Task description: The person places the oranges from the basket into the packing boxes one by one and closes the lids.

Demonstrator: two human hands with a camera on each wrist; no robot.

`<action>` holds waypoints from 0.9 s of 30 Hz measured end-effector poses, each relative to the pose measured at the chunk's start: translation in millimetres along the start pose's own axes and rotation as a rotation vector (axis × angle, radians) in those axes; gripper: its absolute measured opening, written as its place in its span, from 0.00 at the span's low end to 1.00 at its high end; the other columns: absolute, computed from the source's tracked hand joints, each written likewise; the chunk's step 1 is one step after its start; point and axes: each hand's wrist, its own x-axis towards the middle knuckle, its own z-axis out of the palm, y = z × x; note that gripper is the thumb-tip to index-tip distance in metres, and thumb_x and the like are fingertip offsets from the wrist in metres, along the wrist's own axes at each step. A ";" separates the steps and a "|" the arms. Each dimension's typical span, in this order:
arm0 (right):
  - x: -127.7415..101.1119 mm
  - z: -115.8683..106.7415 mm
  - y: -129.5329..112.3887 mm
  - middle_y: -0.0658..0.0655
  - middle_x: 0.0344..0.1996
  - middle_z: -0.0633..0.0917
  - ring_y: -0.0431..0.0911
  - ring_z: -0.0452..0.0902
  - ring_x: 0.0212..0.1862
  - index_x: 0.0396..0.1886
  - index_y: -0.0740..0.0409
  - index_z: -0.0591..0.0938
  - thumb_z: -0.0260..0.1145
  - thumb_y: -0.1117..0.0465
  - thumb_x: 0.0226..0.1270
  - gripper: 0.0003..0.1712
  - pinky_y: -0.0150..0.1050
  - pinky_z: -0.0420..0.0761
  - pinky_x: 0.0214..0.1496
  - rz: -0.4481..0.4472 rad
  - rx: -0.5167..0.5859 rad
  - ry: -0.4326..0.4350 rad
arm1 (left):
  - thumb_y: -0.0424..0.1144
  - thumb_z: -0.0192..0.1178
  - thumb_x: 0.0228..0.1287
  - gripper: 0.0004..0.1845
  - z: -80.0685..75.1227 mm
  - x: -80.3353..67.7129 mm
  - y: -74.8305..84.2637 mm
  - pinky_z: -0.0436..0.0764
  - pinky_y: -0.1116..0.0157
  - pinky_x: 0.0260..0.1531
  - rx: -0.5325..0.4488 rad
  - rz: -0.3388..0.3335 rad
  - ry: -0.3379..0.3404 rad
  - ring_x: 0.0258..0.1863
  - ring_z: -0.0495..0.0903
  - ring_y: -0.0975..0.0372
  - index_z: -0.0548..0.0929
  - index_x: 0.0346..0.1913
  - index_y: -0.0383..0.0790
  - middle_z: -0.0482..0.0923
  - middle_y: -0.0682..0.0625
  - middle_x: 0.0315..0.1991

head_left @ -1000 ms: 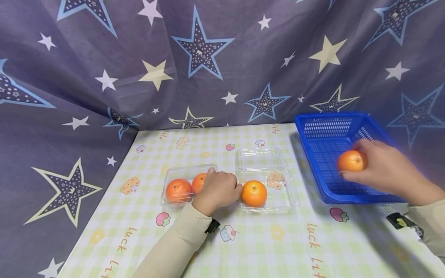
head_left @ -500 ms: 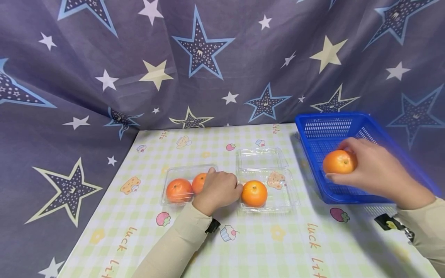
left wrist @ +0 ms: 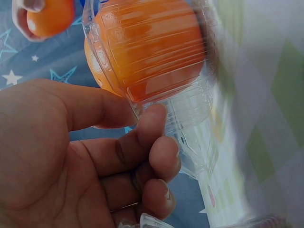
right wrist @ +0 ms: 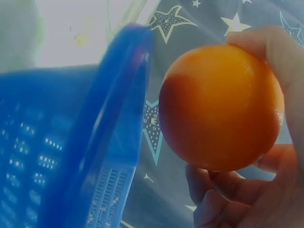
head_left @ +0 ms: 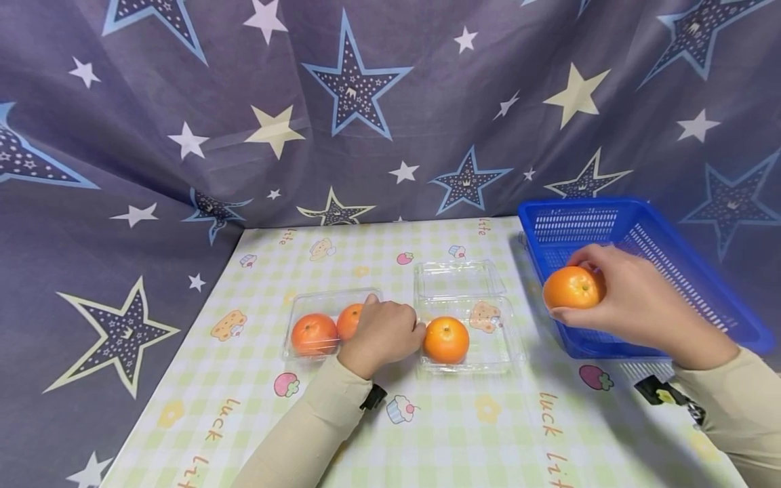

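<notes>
Orange (head_left: 572,287) gripped by right hand (head_left: 634,305) (over basket rim).

The green-and-white checked cloth covering the surface (head_left: 464,434) carries orange cursive lettering: "luck" (head_left: 222,420) at lower left and again "luck" (head_left: 547,413) at lower right; other words are cut off.

Glossy clear plastic box (head_left: 466,332), perforated plastic basket (head_left: 689,285)

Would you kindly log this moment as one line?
right hand: holds orange | left hand: grips closed clamshell | open clamshell: one orange
</notes>
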 end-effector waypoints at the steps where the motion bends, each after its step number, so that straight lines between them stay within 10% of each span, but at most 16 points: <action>1: 0.3 1.0 -1.3 0.51 0.34 0.84 0.47 0.75 0.34 0.46 0.50 0.82 0.89 0.41 0.37 0.37 0.39 0.74 0.30 0.001 0.002 -0.005 | 0.50 0.54 0.73 0.26 0.0 0.0 0.1 0.60 0.57 0.39 0.000 0.000 -0.001 0.20 0.71 0.59 0.72 0.13 0.50 0.69 0.56 0.14; 27: 12.1 40.2 -34.3 0.47 0.34 0.82 0.43 0.76 0.34 0.45 0.46 0.79 0.86 0.34 0.39 0.38 0.40 0.77 0.34 -0.049 0.043 -0.102 | 0.49 0.54 0.72 0.26 -1.0 0.5 0.1 0.60 0.56 0.39 0.007 0.000 0.000 0.21 0.72 0.59 0.72 0.13 0.50 0.69 0.56 0.14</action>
